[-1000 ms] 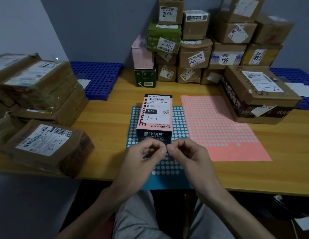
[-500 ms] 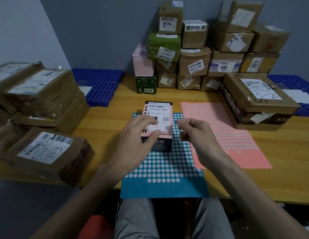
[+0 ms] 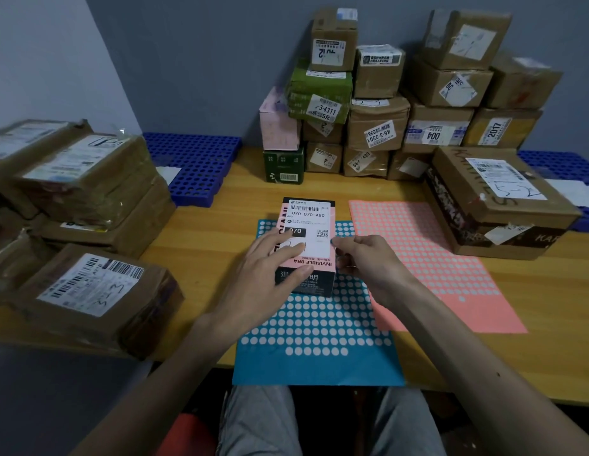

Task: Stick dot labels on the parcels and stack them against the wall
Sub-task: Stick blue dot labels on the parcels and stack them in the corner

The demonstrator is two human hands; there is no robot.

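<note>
Lying flat on the blue dot sheet (image 3: 319, 324), on the table (image 3: 204, 245): pink-and-black parcel (image 3: 311, 218), long axis running from the person toward the wall stack (image 3: 378, 126), barcode end farthest. On its top rests the left hand (image 3: 270, 268), fingers (image 3: 286, 250) straight and spread, pressing the label. At its right edge, touching, the right hand (image 3: 368, 261), fingers curled; whether they pinch anything cannot be told.

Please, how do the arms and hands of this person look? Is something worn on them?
The left hand and the right hand are bare: no gloves, and no watch or bracelet shows at the wrists. The forearms are also uncovered; no sleeve comes into the view. Below them, grey trousers cover the lap.
</note>
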